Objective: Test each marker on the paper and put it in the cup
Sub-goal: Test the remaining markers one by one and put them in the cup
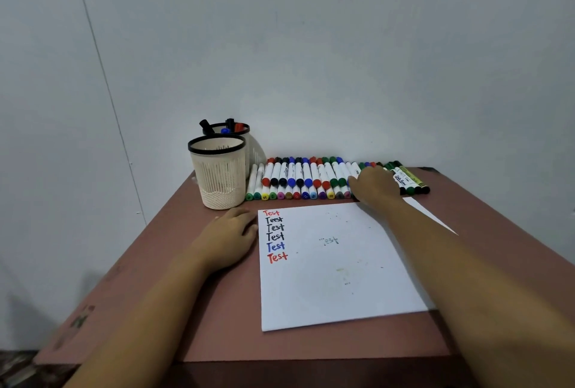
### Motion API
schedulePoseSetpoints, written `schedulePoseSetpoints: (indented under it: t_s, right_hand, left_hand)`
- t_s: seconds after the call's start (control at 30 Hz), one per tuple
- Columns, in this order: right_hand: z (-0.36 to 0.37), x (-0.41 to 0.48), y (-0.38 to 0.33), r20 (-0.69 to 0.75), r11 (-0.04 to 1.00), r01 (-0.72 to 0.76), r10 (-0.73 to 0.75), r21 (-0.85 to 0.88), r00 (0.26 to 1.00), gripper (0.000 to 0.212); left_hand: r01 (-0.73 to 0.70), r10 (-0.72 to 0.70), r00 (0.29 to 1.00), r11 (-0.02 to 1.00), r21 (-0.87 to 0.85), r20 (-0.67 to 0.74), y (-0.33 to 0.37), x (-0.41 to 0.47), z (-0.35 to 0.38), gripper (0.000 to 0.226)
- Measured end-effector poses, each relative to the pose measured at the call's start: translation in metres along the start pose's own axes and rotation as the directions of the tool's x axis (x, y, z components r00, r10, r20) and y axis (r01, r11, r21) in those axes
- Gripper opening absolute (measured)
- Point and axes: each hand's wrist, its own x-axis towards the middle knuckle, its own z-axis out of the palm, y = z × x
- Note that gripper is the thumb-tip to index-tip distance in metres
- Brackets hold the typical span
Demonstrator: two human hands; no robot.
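A white sheet of paper (pixel 336 266) lies on the table with "Test" written several times down its left side in red, black and blue. Behind it a long row of markers (pixel 298 179) lies against the wall. My right hand (pixel 375 185) reaches over the right part of that row and touches the markers there; its fingertips are hidden, so a grip cannot be made out. My left hand (pixel 230 238) rests flat on the table at the paper's left edge. Two cream cups stand at the back left: the front cup (pixel 217 176) looks empty, the rear cup (pixel 241 138) holds several markers.
The reddish-brown table (pixel 193 310) is pushed against a white wall. Several green and black markers (pixel 410 182) lie at the row's right end. The table's left edge drops off near my left forearm.
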Motion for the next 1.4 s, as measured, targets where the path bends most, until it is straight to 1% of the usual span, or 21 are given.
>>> schedulePoseSetpoints:
  t_s: [0.1,0.23,0.3,0.4,0.47,0.53,0.6,0.67,0.73,0.8,0.87,0.93,1.0,1.07,1.13,1.23,1.3,1.4]
  right_hand:
    - [0.003,0.004,0.0,-0.029,1.0,0.021,-0.021,-0.015,0.999,0.035]
    - [0.004,0.005,-0.005,-0.048,0.999,-0.011,0.012,0.032,0.999,0.028]
    - [0.004,0.004,-0.007,-0.086,0.996,-0.013,0.02,0.085,0.996,0.022]
    - [-0.003,-0.001,-0.012,-0.18,0.976,-0.013,0.053,0.215,0.982,0.024]
    - [-0.011,-0.007,-0.016,-0.266,0.964,0.019,0.055,0.267,0.962,0.023]
    - [-0.02,-0.014,-0.02,-0.34,0.94,0.082,0.038,0.331,0.94,0.019]
    - [-0.028,-0.026,-0.026,-0.359,0.887,0.163,0.003,0.431,0.933,0.015]
    - [-0.034,-0.045,-0.035,-0.342,0.799,0.225,-0.026,0.557,0.939,0.012]
    - [-0.038,-0.068,-0.045,-0.302,0.697,0.244,-0.041,0.674,0.952,0.009]
    - [-0.039,-0.09,-0.053,-0.239,0.61,0.223,-0.057,0.76,0.969,0.005]
    - [-0.037,-0.108,-0.059,-0.176,0.548,0.173,-0.047,0.818,0.983,0.004]
    - [-0.033,-0.119,-0.063,-0.125,0.498,0.128,-0.038,0.858,0.991,0.007]
    - [-0.029,-0.126,-0.067,-0.071,0.453,0.078,-0.034,0.888,0.997,0.01]
    - [-0.024,-0.129,-0.069,-0.01,0.408,0.014,-0.011,0.913,1.0,0.013]
    - [-0.021,-0.131,-0.071,0.05,0.338,-0.049,0.006,0.94,0.999,0.014]
    - [-0.018,-0.131,-0.075,0.128,0.205,-0.116,-0.048,0.972,0.991,0.019]
    - [-0.016,-0.132,-0.076,0.175,0.191,-0.151,-0.118,0.97,0.977,0.023]
    - [-0.013,-0.133,-0.076,0.172,0.261,-0.127,-0.157,0.957,0.972,0.024]
  left_hand:
    - [0.002,-0.002,1.0,1.0,-0.002,0.002,0.0,0.0,0.0,0.045]
    - [0.003,-0.003,1.0,1.0,0.003,0.007,0.001,-0.001,-0.001,0.045]
    - [0.001,-0.001,1.0,1.0,0.004,0.008,0.001,-0.001,-0.001,0.045]
    - [-0.002,0.002,1.0,1.0,0.004,-0.004,0.001,-0.002,-0.001,0.045]
    - [-0.005,0.005,1.0,1.0,0.0,-0.012,0.001,-0.002,-0.001,0.044]
    - [-0.02,0.02,0.999,1.0,-0.009,-0.03,0.001,-0.001,-0.001,0.043]
    - [-0.023,0.02,0.997,0.999,-0.046,-0.074,0.0,-0.001,-0.002,0.041]
    - [-0.03,0.015,0.987,0.995,-0.095,-0.159,0.0,-0.001,-0.002,0.039]
    - [-0.08,0.035,0.956,0.986,-0.145,-0.291,0.001,-0.003,-0.003,0.04]
    - [-0.171,0.083,0.904,0.969,-0.177,-0.419,0.006,-0.007,-0.003,0.047]
    - [-0.267,0.167,0.866,0.952,-0.152,-0.472,0.009,-0.009,-0.004,0.055]
    - [-0.327,0.245,0.857,0.939,-0.11,-0.454,0.012,-0.012,-0.004,0.058]
    - [-0.354,0.287,0.86,0.931,-0.089,-0.421,0.016,-0.015,-0.003,0.053]
    - [-0.351,0.29,0.866,0.933,-0.083,-0.408,0.019,-0.016,-0.004,0.045]
    - [-0.357,0.295,0.86,0.931,-0.078,-0.416,0.021,-0.016,-0.004,0.035]
    - [-0.344,0.29,0.88,0.935,-0.083,-0.375,0.023,-0.014,-0.004,0.025]
    - [-0.33,0.287,0.894,0.941,-0.071,-0.343,0.025,-0.014,-0.003,0.025]
    - [-0.333,0.311,0.887,0.943,-0.006,-0.341,0.027,-0.016,-0.003,0.028]
